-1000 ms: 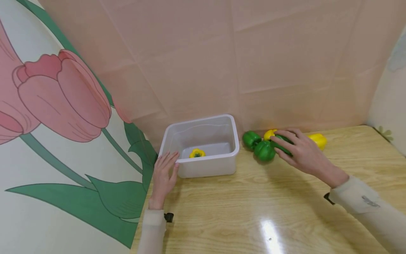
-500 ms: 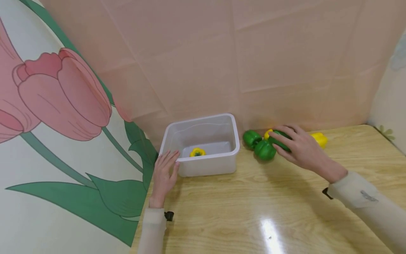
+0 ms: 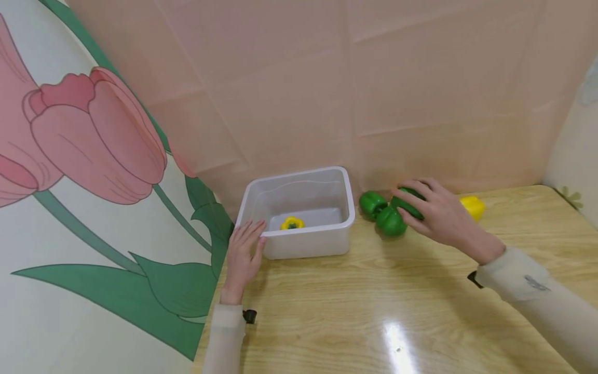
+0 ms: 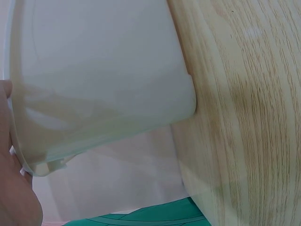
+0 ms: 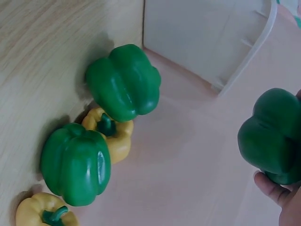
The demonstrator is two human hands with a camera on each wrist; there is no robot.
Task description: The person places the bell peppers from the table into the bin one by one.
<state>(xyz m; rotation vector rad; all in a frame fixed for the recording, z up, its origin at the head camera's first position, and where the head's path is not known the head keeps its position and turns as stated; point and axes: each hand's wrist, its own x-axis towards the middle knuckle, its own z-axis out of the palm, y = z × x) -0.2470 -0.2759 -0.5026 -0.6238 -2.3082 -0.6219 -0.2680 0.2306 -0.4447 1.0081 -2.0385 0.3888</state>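
Observation:
In the head view my right hand (image 3: pixel 436 213) grips a green bell pepper (image 3: pixel 408 202), held up off the table in the right wrist view. Two more green bell peppers (image 5: pixel 123 82) (image 5: pixel 75 165) lie on the table below it, with a yellow bell pepper (image 5: pixel 113 134) between them. Another yellow pepper (image 3: pixel 473 206) lies further right. My left hand (image 3: pixel 243 254) rests on the front left corner of a pale plastic bin (image 3: pixel 306 246), fingers laid straight over the rim and thumb by the front wall. Inside the bin sits one yellow pepper (image 3: pixel 291 223).
The wood-grain table (image 3: pixel 327 311) meets a pinkish cloth backdrop (image 3: pixel 280 104) just behind the bin and peppers. A wall painted with tulips (image 3: pixel 117 145) runs close along the left edge.
My right hand has lifted the green pepper and drawn it slightly left and up, over the others. The left hand stays on the bin.

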